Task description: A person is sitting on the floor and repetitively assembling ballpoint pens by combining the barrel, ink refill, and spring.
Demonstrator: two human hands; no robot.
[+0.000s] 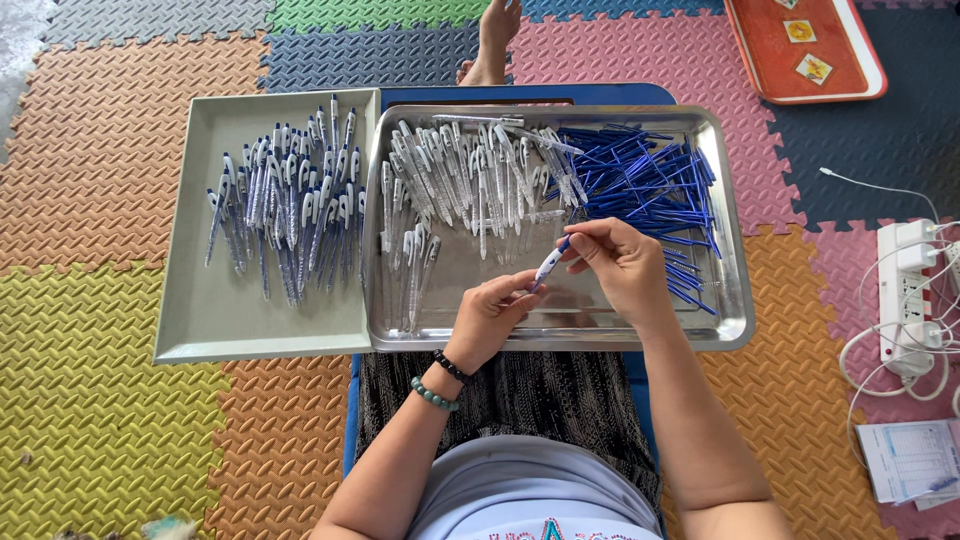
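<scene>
Steel tray [735, 320] across your lap, white pen barrels and blue refills [645, 180] heaped inside. Grey tray [260, 325] beside it, finished pens on top. Your left hand [487, 318] and right hand [622, 262], fingers pinched on one pen [549, 265] over steel tray.

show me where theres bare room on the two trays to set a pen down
Free: the near strip of the grey tray, below its pen pile; and the steel tray floor left of the left hand. Crowded: the steel tray's far half, with white barrels and blue refills.
</scene>
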